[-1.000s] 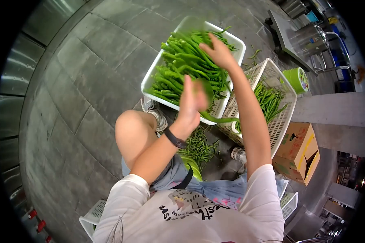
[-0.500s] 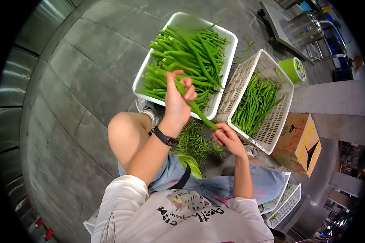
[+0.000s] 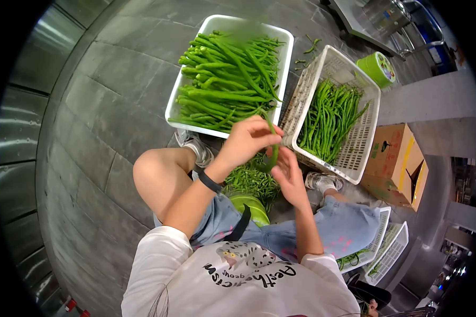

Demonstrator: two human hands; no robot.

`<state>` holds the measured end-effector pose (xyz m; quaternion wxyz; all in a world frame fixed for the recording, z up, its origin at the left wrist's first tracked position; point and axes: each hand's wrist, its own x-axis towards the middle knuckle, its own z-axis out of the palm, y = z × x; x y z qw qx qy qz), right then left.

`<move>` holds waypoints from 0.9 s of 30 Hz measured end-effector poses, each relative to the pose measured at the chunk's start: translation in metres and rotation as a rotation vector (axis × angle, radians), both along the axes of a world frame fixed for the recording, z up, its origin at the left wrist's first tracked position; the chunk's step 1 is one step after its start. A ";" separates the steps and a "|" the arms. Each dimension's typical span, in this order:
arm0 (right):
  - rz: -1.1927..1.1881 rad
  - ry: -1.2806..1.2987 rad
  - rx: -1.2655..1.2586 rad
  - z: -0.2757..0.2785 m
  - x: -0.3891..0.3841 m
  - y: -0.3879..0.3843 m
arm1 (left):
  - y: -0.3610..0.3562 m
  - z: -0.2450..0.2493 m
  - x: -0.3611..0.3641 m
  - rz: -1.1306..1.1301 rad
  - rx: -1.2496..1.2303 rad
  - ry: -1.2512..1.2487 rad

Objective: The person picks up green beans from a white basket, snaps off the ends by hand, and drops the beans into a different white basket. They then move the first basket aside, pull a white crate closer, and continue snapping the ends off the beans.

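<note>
A long, thin green chili pepper [image 3: 274, 152] is between my two hands, slightly blurred. My left hand [image 3: 247, 141], with a dark band on its wrist, pinches it between thumb and fingers. The fingers of my right hand [image 3: 287, 174] are curled at its lower end. Just beyond my left hand, a white tray [image 3: 170, 108] holds a heap of long green peppers [image 3: 227, 79]. Thinner green peppers [image 3: 330, 119] lie in a white slatted basket [image 3: 366, 132] to the right. Below my hands is a pile of small green stems [image 3: 248, 179] on the floor.
A cardboard box [image 3: 387, 161] and a green tub [image 3: 376, 70] stand beside the basket. Two white crates [image 3: 391, 245] are by my right leg. A metal trolley [image 3: 354, 26] is at the upper right. Grey tiles [image 3: 111, 95] cover the floor; my green seat [image 3: 251, 207] shows between my legs.
My left hand has come down and right, from over the tray's edge toward my right hand. The pepper stretched between them is now held with the hands close together. The view has shifted slightly.
</note>
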<state>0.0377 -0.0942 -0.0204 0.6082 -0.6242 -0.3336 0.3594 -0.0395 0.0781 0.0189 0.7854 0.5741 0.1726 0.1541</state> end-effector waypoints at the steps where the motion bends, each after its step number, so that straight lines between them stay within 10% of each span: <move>1: -0.105 0.048 0.032 0.008 -0.004 0.007 | -0.008 -0.007 0.002 0.023 0.090 0.055; 14: -0.128 -0.074 0.028 0.012 0.020 -0.001 | 0.003 -0.005 -0.002 -0.282 -0.480 0.120; 19: -0.312 -0.203 -0.096 0.056 0.069 0.051 | 0.003 -0.043 -0.013 -0.147 1.094 0.539; 23: -0.337 -0.860 0.001 0.083 0.090 0.152 | -0.026 -0.044 -0.011 -0.450 1.208 0.720; 27: -0.244 -0.976 -0.129 0.062 0.086 0.266 | -0.033 -0.043 -0.003 -0.630 1.147 0.738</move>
